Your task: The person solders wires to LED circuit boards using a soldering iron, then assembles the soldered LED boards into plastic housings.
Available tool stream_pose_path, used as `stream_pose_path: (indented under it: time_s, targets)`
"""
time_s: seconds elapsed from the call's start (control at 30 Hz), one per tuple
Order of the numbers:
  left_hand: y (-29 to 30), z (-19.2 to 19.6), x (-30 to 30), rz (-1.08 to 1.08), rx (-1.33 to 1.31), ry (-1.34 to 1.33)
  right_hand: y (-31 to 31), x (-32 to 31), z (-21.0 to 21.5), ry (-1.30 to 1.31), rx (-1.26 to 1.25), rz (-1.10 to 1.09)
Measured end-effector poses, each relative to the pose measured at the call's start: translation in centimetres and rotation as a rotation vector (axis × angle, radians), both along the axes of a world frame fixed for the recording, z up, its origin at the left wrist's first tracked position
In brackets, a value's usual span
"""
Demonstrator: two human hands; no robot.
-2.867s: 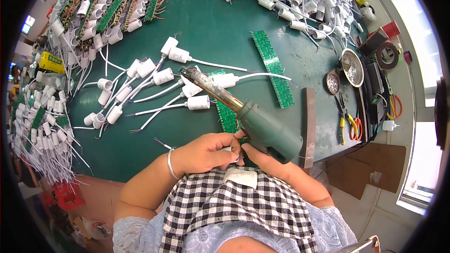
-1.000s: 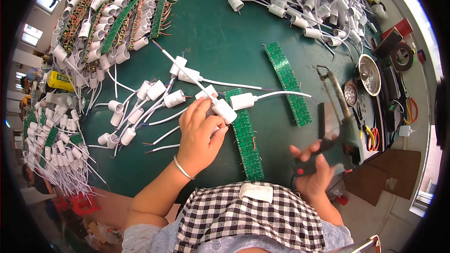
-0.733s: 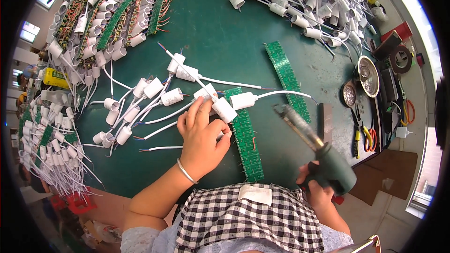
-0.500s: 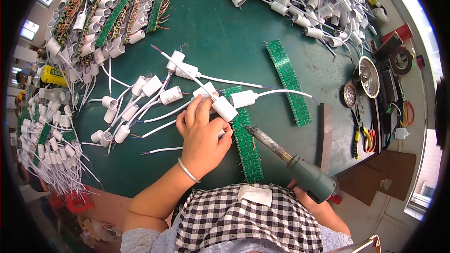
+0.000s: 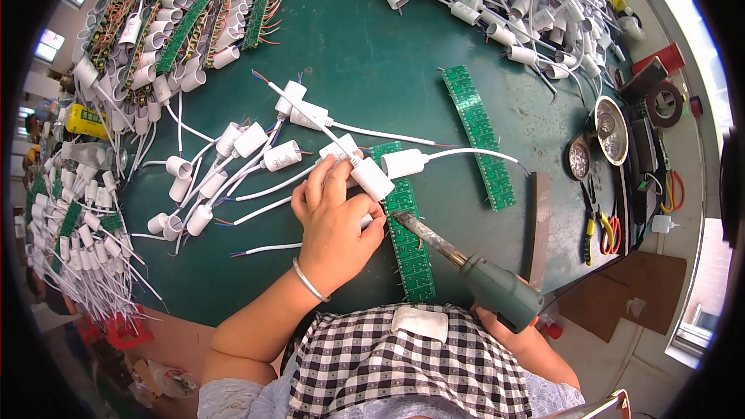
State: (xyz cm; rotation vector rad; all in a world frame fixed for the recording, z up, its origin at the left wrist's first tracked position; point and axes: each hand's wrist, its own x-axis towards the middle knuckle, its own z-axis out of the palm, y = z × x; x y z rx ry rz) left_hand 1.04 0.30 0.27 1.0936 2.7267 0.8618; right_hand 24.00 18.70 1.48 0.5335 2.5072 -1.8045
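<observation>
The right hand [image 5: 494, 324] had its grip closed round a dark green soldering gun [image 5: 500, 291], though the gun hid most of the fingers. The left hand [image 5: 337, 229] had thumb and first finger pinched together on a small white piece [image 5: 366, 221], too covered up to tell what it was. The gun's metal barrel [image 5: 434, 237] pointed left, and its tip was at the left edge of a green circuit board [image 5: 413, 264] in the middle of the frame, just beside the left fingertips.

The step looked like soldering at that edge. It seemed to call for a still left hand, a steady tip, and care to keep the heat off the fingers.

A little earlier, the gun was well to the right of the board. Now its barrel reached across it. The left hand was in about the same place.

Farther out, a white tube-shaped housing [image 5: 372, 178] lay by the left fingers, over the top part of the board. More white housings [image 5: 279, 157] lay to the left on the green surface [image 5: 349, 39]. A second circuit board [image 5: 479, 136] lay right of the middle. A big pile of housings [image 5: 535, 0] filled the upper right, and orange-handled scissors [image 5: 612, 234] lay at the right.
</observation>
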Motion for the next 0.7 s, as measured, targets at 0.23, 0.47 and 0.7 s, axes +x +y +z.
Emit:
stream_pose_path:
  time_s: [0.23, 0.47, 0.7]
  targets:
    - [0.2, 0.0, -0.1, 0.003, -0.002, 0.007, 0.2, 0.2, -0.6, -0.002, 0.094, 0.066]
    - [0.2, -0.2, 0.1, 0.01, -0.013, 0.027, 0.4, -0.4, 0.3, -0.006, 0.153, 0.114]
    - [0.1, -0.1, 0.2, 0.012, -0.011, 0.023, -0.1, 0.6, -0.4, -0.06, 0.037, -0.001]
